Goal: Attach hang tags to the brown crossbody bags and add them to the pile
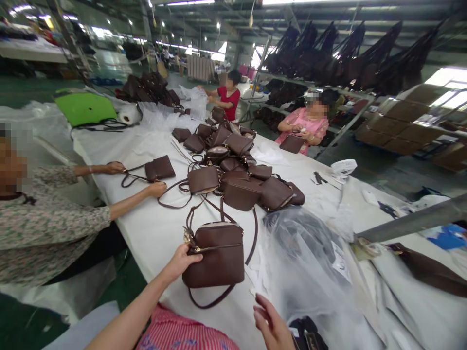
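Observation:
A brown handbag with a zip across its front stands upright near the table's front edge. My left hand grips it at its left side, thumb on the front just under the zip end. Gold hardware and the strap show above that hand, and a strap loop lies below the bag. Lower right of the bag, my right hand is apart from it, fingers loosely stretched with nothing visible in them. A small white strip lies just beyond its fingertips. Behind the held bag is a pile of similar brown handbags.
Clear plastic sheeting covers dark items at right, beside a metal bar. At left, a co-worker's hands are by another brown bag. Two more people stand across the white table. A green case sits far left.

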A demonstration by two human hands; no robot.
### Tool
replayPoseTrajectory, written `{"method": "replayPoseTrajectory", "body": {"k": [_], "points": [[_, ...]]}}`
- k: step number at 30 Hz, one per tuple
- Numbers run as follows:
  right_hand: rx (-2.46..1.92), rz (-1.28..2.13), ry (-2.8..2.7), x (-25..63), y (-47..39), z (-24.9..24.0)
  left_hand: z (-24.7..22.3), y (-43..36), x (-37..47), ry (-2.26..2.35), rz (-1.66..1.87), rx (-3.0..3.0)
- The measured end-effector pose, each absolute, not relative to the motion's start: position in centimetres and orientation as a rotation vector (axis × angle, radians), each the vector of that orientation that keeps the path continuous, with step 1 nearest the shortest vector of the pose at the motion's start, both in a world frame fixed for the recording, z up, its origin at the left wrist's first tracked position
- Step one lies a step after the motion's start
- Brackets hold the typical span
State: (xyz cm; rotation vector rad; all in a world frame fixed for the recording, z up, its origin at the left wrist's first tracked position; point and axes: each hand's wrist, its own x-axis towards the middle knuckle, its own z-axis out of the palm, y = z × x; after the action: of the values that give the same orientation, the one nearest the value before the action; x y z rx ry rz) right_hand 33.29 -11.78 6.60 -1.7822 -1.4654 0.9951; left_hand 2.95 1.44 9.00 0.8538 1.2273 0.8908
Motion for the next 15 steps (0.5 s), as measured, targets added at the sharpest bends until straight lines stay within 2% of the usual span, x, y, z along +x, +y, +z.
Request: {"method": "replayPoseTrajectory", "body": {"k": [5, 15], "points": [[-1.619, 0.740, -1.545, 32.2, -9.5, 8.9, 10.7, -1.1, 4.6, 1.133, 0.807, 1.011], [-1.660, 0.583, -1.757, 33.6, -9.8, 10.1, 14.8, -3.7, 6.0, 0.813, 0.548, 1.755]]}}
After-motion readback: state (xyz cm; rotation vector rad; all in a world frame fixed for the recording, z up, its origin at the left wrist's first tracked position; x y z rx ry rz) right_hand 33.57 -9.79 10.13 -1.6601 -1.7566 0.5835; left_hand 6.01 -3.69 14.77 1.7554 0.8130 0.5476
